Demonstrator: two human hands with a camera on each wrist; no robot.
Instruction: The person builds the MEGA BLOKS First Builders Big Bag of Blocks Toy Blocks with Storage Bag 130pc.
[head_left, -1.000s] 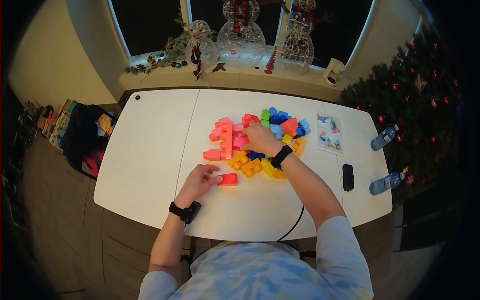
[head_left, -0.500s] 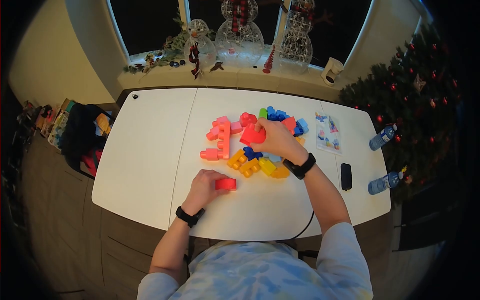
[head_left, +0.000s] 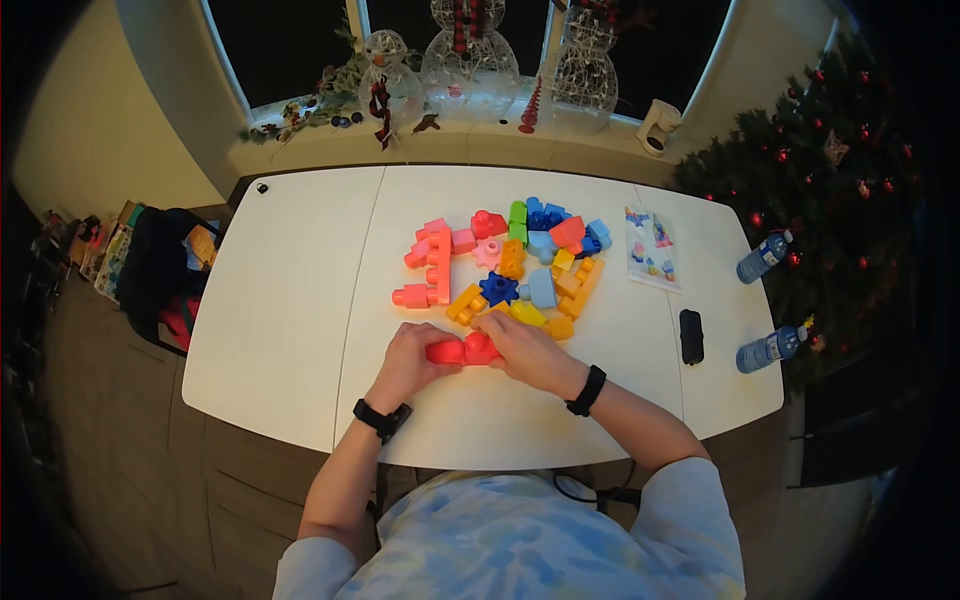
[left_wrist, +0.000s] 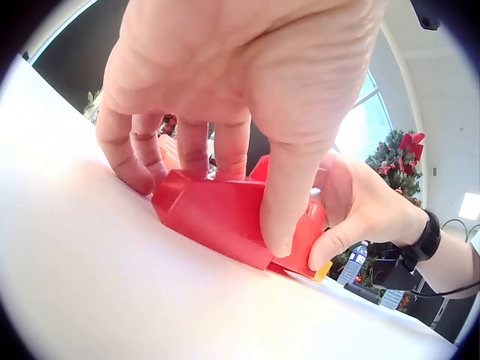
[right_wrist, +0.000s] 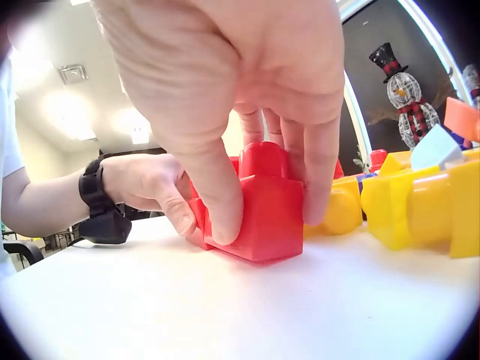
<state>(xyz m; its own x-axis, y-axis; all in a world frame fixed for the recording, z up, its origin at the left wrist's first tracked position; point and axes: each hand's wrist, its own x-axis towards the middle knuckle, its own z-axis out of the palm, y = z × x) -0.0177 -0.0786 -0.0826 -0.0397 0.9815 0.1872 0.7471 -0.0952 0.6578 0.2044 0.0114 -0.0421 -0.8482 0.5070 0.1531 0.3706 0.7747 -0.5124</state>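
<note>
Two red toy building blocks stand end to end on the white table near its front edge. My left hand [head_left: 406, 362] holds the left red block [left_wrist: 214, 217] between thumb and fingers. The other red block [right_wrist: 274, 217], with a rounded stud on top, is pinched by my right hand [head_left: 538, 357]. In the left wrist view the ends of the two blocks meet under the thumbs. Just beyond the hands lie yellow blocks [right_wrist: 405, 206], a dark blue gear [head_left: 499, 289] and a light blue block [head_left: 541, 289].
Pink blocks [head_left: 440, 270] are grouped at the left of the pile; green blocks [head_left: 517, 222] and blue ones are at its back. On the right are a printed picture sheet [head_left: 652, 250], a black case [head_left: 691, 337] and two water bottles [head_left: 765, 257].
My right hand has picked a red block out of the pile and brought it down against the left one. My left hand has closed its fingers around its own red block.
</note>
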